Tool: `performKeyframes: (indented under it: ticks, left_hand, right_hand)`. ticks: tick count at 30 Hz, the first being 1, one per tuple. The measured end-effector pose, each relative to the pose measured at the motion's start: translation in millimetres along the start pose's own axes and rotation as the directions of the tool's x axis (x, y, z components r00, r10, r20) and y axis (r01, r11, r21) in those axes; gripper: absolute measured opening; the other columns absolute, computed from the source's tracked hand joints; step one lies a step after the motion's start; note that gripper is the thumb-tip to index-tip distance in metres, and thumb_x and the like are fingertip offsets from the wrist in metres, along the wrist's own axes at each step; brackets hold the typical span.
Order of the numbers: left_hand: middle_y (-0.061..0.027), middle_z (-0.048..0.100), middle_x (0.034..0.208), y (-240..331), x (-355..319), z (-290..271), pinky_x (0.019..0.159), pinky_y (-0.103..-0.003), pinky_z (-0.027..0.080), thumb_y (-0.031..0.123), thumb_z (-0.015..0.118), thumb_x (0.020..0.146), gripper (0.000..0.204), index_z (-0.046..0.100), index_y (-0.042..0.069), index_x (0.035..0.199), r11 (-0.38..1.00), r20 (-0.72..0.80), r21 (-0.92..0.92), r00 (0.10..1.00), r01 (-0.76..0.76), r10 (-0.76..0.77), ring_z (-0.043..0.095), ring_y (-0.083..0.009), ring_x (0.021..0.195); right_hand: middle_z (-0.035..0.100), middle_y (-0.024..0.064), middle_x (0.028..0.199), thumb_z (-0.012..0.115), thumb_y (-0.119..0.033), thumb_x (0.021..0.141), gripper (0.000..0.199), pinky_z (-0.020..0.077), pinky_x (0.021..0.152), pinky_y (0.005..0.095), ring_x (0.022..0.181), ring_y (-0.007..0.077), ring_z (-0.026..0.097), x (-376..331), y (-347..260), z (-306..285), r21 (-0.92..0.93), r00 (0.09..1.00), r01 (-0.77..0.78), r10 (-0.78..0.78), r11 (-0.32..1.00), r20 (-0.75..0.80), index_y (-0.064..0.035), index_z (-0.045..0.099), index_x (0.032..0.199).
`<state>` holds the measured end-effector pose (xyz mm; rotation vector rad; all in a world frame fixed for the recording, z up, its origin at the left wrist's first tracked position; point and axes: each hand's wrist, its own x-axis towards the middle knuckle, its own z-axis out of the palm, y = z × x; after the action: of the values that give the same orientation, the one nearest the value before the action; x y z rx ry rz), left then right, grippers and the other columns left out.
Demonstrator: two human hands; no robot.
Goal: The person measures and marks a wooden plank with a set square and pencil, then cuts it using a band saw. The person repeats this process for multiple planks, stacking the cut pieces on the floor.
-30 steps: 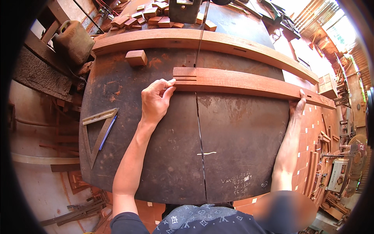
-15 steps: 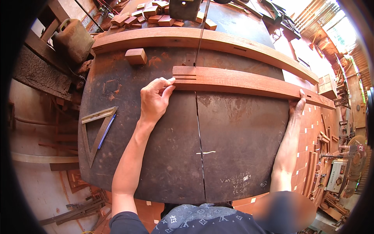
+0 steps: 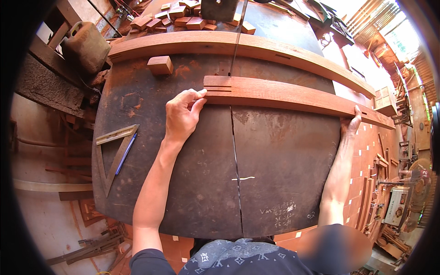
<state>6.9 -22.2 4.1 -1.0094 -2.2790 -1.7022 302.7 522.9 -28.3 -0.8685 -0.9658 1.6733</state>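
A long reddish wooden beam (image 3: 284, 95) lies across the dark metal saw table, its far edge close to a thin upright bandsaw blade (image 3: 236, 46). Two narrow slots run in from the beam's left end. My left hand (image 3: 182, 112) pinches the near corner of that end between thumb and curled fingers. Near the right end, my right hand (image 3: 351, 121) grips the beam from the near side, thumb on top and the other fingers mostly hidden. A small dark mortise shows just right of that thumb.
Behind the blade, a second beam (image 3: 183, 44) spans the saw table (image 3: 192, 183). A loose wood block (image 3: 160, 65) sits at left; several offcuts (image 3: 196, 23) are heaped farther back. A triangular set square (image 3: 105, 156) and blue pen (image 3: 125, 155) lie left. A jerrycan (image 3: 85, 46) stands beyond.
The beam has shifted very slightly away from me, toward the blade. Both hands keep the same hold on it.
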Motion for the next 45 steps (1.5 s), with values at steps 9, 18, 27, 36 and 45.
performKeyframes:
  ticks: [9, 18, 27, 36, 45]
  left_hand:
    - [-0.0069, 0.079, 0.094, 0, 1, -1, 0.068, -0.026, 0.061, -0.005, 0.077, 0.094, 0.009, 0.075, -0.004, 0.102, 1.000, -0.003, 0.005, 1.000, -0.016, 0.016, 0.076, -0.0118, 0.079]
    - [-0.0118, 0.078, 0.095, 4, 6, 1, 0.068, -0.029, 0.061, -0.008, 0.077, 0.090, 0.013, 0.075, -0.003, 0.103, 0.999, 0.003, -0.044, 1.000, 0.029, -0.029, 0.077, -0.0168, 0.077]
    - [-0.0122, 0.077, 0.094, -3, 8, 1, 0.063, -0.030, 0.061, -0.007, 0.075, 0.092, 0.015, 0.074, -0.002, 0.106, 1.000, 0.027, -0.010, 1.000, 0.006, -0.006, 0.078, -0.0189, 0.076]
    - [-0.0101, 0.077, 0.093, 2, 10, 0, 0.065, -0.030, 0.064, -0.006, 0.076, 0.091, 0.024, 0.073, 0.003, 0.113, 0.999, 0.036, -0.010, 0.999, 0.030, -0.030, 0.079, -0.0192, 0.078]
    - [-0.0143, 0.071, 0.083, -7, 10, 1, 0.060, -0.031, 0.057, -0.004, 0.079, 0.090, 0.012, 0.074, -0.003, 0.101, 0.999, 0.007, 0.021, 0.999, -0.050, 0.050, 0.073, -0.0189, 0.067]
  right_hand:
    - [0.062, 0.0128, 0.135, 0.071, -0.035, 0.095, 0.054, 0.0563, 0.099, 0.0534, 0.125, 0.0308, 0.062, -3, 2, 4, -0.010, 1.000, 0.003, -0.003, 1.000, -0.028, -0.0106, 0.053, 0.140]
    - [0.061, 0.0137, 0.136, 0.070, -0.035, 0.096, 0.056, 0.0563, 0.099, 0.0534, 0.126, 0.0302, 0.061, 6, 0, -6, -0.004, 1.000, 0.004, -0.004, 1.000, 0.007, -0.0087, 0.052, 0.142]
    - [0.061, 0.0137, 0.135, 0.072, -0.035, 0.095, 0.056, 0.0561, 0.099, 0.0509, 0.125, 0.0295, 0.061, -5, -2, 3, -0.003, 0.999, 0.018, -0.018, 1.000, -0.046, -0.0080, 0.053, 0.141]
    - [0.059, 0.0137, 0.137, 0.072, -0.035, 0.095, 0.056, 0.0553, 0.100, 0.0512, 0.127, 0.0295, 0.059, -7, -2, 4, -0.012, 1.000, 0.017, -0.018, 1.000, -0.025, -0.0092, 0.052, 0.141]
    - [0.061, 0.0141, 0.137, 0.070, -0.034, 0.097, 0.055, 0.0548, 0.103, 0.0530, 0.128, 0.0309, 0.060, -9, -3, 10, -0.008, 1.000, 0.005, -0.005, 1.000, -0.014, -0.0087, 0.052, 0.142]
